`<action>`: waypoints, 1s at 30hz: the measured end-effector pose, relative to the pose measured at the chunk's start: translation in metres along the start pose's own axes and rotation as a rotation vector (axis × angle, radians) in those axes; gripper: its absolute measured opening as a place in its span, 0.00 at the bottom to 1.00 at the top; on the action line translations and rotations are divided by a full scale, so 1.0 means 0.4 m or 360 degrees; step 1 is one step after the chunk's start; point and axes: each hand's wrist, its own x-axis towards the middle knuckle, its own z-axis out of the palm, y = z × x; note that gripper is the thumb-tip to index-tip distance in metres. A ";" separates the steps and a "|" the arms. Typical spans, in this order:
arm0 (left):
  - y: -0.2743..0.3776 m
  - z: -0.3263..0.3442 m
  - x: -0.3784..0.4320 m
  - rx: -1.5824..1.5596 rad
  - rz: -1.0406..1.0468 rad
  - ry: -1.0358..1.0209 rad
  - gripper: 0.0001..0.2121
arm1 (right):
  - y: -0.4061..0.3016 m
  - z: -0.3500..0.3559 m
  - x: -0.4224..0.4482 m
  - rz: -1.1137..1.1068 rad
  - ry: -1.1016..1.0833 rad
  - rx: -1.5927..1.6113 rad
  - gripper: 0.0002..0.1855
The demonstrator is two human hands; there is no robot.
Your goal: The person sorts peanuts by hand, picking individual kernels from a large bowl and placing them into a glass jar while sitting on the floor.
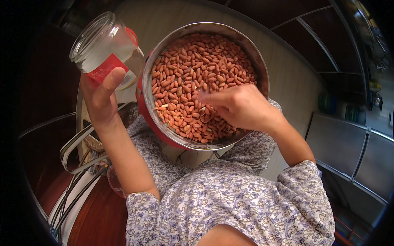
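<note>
My left hand point(104, 95) holds a lidless glass jar point(100, 46) with a red label, tilted so that its mouth faces up and left. No peanuts show through its glass. Right beside it is a wide round metal pot point(263, 70) with a red outside, at my knees. Shelled, red-skinned peanuts point(184, 70) cover its bottom, and a few pale ones lie among them. My right hand point(246, 104) reaches in over the rim from the right. Its fingertips are down at the peanuts, blurred, and whether they grip any cannot be made out.
A metal loop handle point(81, 147) and dark cables point(72, 190) are left of my left forearm. Below them is a dark red wooden surface point(98, 212). Dark cabinets point(295, 33) stand at the upper right, grey panels point(338, 144) at the right. Light flooring point(286, 67) shows behind the pot.
</note>
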 end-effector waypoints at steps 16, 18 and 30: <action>0.005 -0.005 -0.003 -0.0043 -0.0029 -0.0041 0.27 | 0.029 0.047 0.186 0.0247 0.0265 -0.0334 0.06; 0.006 -0.002 -0.003 -0.0029 -0.0040 -0.0027 0.27 | 0.021 0.037 0.193 0.0341 0.0099 -0.0421 0.06; 0.010 0.007 0.001 -0.0079 -0.0011 -0.0052 0.27 | 0.022 0.022 0.218 0.0324 -0.0249 -0.0497 0.09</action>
